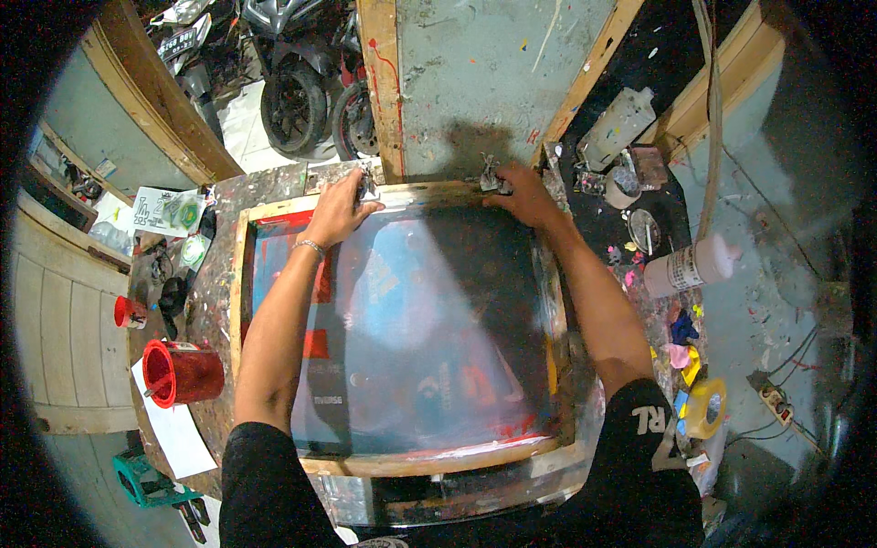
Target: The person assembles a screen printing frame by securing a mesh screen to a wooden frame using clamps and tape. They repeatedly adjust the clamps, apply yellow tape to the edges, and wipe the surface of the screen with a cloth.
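Note:
A wood-framed printing screen point(438, 463) lies flat on the worktable before me, its mesh stained blue, grey and red. Both my arms reach across it to the far rail. My left hand point(340, 208) is closed at a small metal clamp point(369, 185) on that rail, its thumb pointing right along the wood. Farther right, my right hand point(530, 197) grips a second metal clamp point(493, 173) with thumb and fingers. The fingertips of both hands are partly hidden.
At left stand a red paint pot point(184, 374), a smaller red cup point(131, 312) and white paper point(178, 429). On the right are a pale bottle point(690, 267), a tape roll point(706, 408) and a plastic jug point(618, 128). Motorcycles point(294, 100) stand beyond the doorway.

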`<state>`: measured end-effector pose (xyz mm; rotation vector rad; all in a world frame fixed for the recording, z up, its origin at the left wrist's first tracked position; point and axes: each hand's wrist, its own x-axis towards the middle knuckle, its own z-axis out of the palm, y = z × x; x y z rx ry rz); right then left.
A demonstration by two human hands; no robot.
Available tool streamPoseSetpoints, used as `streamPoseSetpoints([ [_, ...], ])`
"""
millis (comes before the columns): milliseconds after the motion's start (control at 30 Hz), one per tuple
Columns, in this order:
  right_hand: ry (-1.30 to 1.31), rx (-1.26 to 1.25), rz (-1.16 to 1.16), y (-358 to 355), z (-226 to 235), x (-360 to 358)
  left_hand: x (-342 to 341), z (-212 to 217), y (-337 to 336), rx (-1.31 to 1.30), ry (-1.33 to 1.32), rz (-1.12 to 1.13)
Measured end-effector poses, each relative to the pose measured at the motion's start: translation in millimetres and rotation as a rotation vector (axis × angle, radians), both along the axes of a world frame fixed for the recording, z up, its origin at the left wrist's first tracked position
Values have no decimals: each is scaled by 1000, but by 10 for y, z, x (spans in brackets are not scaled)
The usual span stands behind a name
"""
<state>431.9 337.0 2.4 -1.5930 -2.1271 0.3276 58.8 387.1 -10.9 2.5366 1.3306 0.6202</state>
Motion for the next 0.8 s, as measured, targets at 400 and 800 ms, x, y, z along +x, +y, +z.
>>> streamPoseSetpoints([
  [400,48,100,-46,-129,-78,-78,-12,-145,11,93,-84,-41],
  [800,-138,143,-85,26,-272,67,-135,-334,161,179,-10,-47],
])
